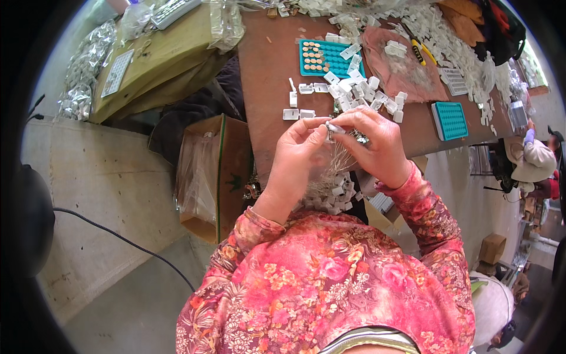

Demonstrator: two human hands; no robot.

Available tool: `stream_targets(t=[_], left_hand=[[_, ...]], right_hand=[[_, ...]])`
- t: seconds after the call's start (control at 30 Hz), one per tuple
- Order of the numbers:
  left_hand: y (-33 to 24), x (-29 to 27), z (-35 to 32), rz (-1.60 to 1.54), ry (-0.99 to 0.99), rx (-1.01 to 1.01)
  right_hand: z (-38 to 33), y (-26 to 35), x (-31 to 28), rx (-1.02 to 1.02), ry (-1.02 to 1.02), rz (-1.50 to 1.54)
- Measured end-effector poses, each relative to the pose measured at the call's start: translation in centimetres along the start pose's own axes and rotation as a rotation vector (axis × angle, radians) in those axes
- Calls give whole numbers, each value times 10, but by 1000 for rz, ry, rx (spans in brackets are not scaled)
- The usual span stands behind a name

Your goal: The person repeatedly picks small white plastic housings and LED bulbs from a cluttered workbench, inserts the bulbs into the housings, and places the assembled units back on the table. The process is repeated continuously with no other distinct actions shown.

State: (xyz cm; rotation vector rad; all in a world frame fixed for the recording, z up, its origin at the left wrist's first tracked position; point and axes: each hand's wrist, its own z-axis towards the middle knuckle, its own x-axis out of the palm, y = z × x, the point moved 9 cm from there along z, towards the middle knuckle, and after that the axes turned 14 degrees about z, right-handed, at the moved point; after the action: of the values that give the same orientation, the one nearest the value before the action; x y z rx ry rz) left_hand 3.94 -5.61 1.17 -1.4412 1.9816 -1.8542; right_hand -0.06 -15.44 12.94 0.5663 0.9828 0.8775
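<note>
While the left hand and the right hand meet at the centre of the frame, a small piece, whitish and partly hidden, lies between their fingertips, near the lower edge of the worktop. Grip, both hands: thumb and fingertips pinched about the piece. Step in hand, as judged from the pose: fine two-handed work on this single piece; whether a part is being fitted or turned cannot be told. The next move would seem to call for the left fingertips to steady it and the right to make small adjustments, clear of the pale wires below.

Counts. Hands: two. Held piece: one, so far as the fingers reveal. Teal trays: two; the first tray, upper centre, bears copper discs in its left part, too small for a sure tally; the second tray lies right of centre. Pliers: one pair, yellow-handled, upper right, by one pinkish cloth. White cases: a heap just above the hands, overlapping past counting, with about six apart to its left. Box: one, cardboard, left of centre.
</note>
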Motion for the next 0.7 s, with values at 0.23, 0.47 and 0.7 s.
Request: stream_targets(t=[0.23, 0.47, 0.7], left_hand=[[4, 8, 5, -292, 225, -73], [4, 10, 5, -461, 180, 34], [17, 4, 9, -428, 123, -53]], right_hand=[[-3, 9, 5, -59, -54, -142], [-5, 11, 12, -172, -4, -88], [-7, 9, 18, -351, 53, -234]])
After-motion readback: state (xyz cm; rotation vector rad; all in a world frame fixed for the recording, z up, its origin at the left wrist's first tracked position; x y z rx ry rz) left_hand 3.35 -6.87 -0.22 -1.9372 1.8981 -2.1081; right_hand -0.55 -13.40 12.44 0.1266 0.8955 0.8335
